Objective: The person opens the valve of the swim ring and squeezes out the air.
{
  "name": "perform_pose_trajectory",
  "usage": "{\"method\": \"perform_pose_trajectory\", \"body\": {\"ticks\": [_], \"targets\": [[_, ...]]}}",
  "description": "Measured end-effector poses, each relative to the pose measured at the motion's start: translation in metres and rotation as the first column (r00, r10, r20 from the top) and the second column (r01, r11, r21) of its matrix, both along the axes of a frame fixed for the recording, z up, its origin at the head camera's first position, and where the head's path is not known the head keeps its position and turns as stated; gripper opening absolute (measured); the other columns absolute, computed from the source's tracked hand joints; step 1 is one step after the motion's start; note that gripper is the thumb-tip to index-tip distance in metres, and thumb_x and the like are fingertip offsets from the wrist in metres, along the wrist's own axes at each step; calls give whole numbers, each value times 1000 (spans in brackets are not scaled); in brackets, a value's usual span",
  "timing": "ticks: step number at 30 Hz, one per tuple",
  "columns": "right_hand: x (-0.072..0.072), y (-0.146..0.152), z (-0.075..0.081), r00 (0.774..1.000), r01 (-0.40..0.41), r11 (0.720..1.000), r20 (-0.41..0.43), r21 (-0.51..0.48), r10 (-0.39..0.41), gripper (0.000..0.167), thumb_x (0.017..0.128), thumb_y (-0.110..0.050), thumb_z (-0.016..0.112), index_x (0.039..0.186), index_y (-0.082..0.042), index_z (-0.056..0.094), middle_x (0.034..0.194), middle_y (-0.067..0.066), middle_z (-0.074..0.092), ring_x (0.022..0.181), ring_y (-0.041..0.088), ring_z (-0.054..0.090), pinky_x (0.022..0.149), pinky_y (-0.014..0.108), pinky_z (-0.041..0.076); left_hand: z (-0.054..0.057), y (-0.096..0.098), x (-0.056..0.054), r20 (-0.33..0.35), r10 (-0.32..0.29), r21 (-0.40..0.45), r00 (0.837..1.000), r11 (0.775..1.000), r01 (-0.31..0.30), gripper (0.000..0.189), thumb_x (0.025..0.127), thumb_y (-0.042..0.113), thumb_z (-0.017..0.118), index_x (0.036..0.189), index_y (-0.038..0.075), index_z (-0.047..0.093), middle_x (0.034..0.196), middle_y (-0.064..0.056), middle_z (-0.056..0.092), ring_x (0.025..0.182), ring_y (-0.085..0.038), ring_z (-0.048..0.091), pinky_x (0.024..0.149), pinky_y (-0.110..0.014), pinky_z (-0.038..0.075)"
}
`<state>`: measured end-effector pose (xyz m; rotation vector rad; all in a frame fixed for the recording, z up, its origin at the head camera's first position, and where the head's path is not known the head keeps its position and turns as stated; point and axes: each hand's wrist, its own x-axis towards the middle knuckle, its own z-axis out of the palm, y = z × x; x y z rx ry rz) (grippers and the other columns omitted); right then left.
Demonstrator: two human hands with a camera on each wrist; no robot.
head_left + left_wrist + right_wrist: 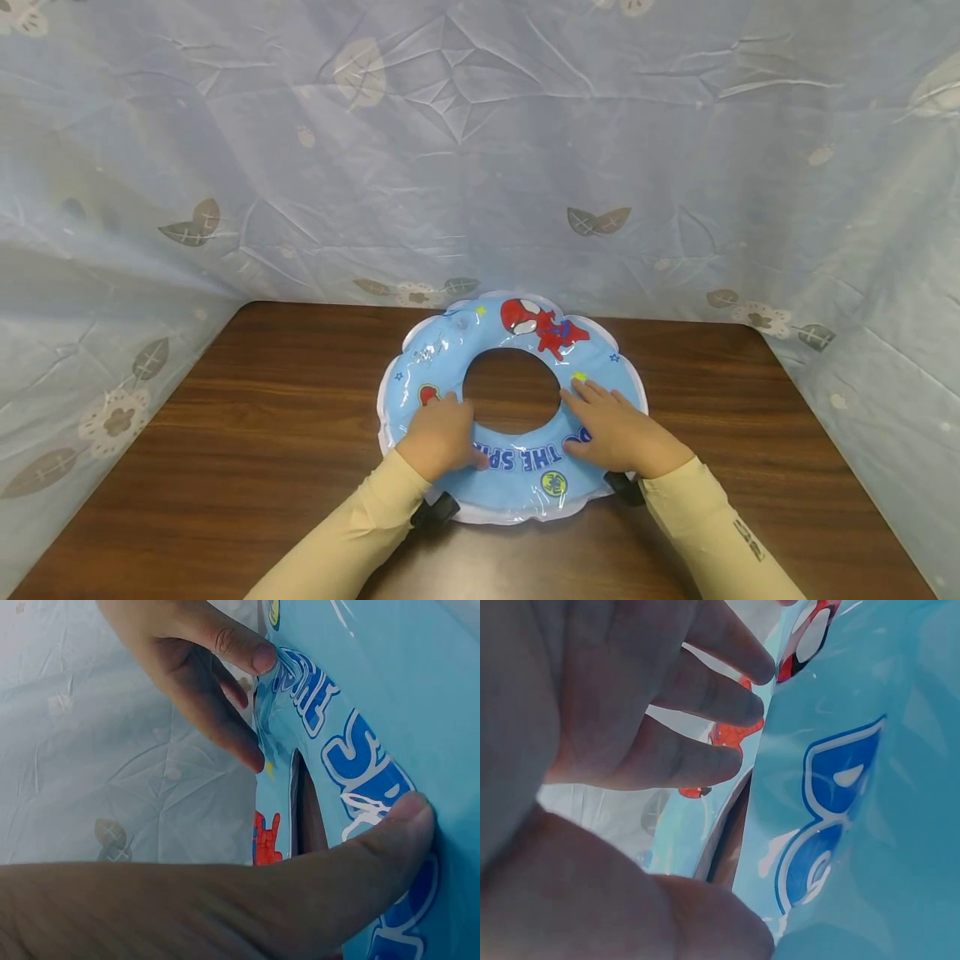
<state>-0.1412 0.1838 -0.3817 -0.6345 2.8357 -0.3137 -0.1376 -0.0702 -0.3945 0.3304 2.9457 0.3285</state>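
An inflated light blue swim ring (510, 496) with a white scalloped edge lies flat on the table, printed with a red cartoon figure, stars and blue lettering. On its left side rests my left hand (442, 437), its thumb (409, 817) lying across the lettering. The other fingers of that hand are mostly hidden in its wrist view. My right hand (618, 427) lies on the ring's right side with its fingers spread and nearly straight. In the right wrist view, the right fingertips (735, 761) touch the blue vinyl near the centre hole.
The brown wood-grain table (225, 433) reaches back to a pale blue curtain (300, 167) printed with leaves and flowers, which hangs behind and along both sides. The ring's far edge lies close to the curtain. A black wrist device (435, 510) shows beneath the left sleeve.
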Motion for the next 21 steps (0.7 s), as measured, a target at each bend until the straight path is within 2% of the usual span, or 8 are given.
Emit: {"method": "perform_pose_trajectory", "body": {"ticks": [7,12,14,17,19,21], "targets": [[2,-2,1,1000,8,1000,9,-2,-8,76,92,-31,76,154,0,45,161,26,38,151,48,29,119,65,25,-2,1,-1,-6,1,-7,1000,1000,-1,74,67,47,97,116,-2,71,102,-17,64,92,-34,63,82,-50,56],[3,-1,3,1000,15,1000,8,-11,-15,76,92,-31,77,154,0,45,160,26,40,150,48,31,119,65,26,3,-7,-6,18,-77,-31,997,996,78,73,71,48,94,123,3,70,107,-15,66,95,-33,65,84,-52,56],[3,-1,4,1000,19,1000,9,-12,-19,76,92,-32,77,154,0,45,160,26,40,150,48,32,118,65,27,5,-14,-10,23,-126,-30,992,991,127,73,73,47,93,128,7,69,115,-14,68,103,-34,65,91,-55,54],[3,-1,3,1000,20,1000,9,-13,-20,77,91,-33,78,154,-1,46,159,26,41,149,48,33,118,64,29,8,-24,-16,31,-192,-17,981,981,193,80,74,45,93,141,14,63,139,-13,63,130,-39,55,109,-61,42],[2,-2,3,1000,18,1000,10,-13,-18,77,91,-33,78,154,-2,46,159,25,41,149,47,33,117,64,29,8,-29,-20,45,-221,1,974,975,221,90,74,45,93,150,17,55,156,-14,50,147,-42,37,119,-66,25],[2,-2,2,1000,18,1000,11,-13,-18,78,90,-34,79,154,-3,47,159,25,42,149,47,34,117,64,30,6,-33,-24,69,-230,-12,971,973,232,98,72,49,93,156,21,49,165,-15,35,156,-43,19,120,-70,12]]}}
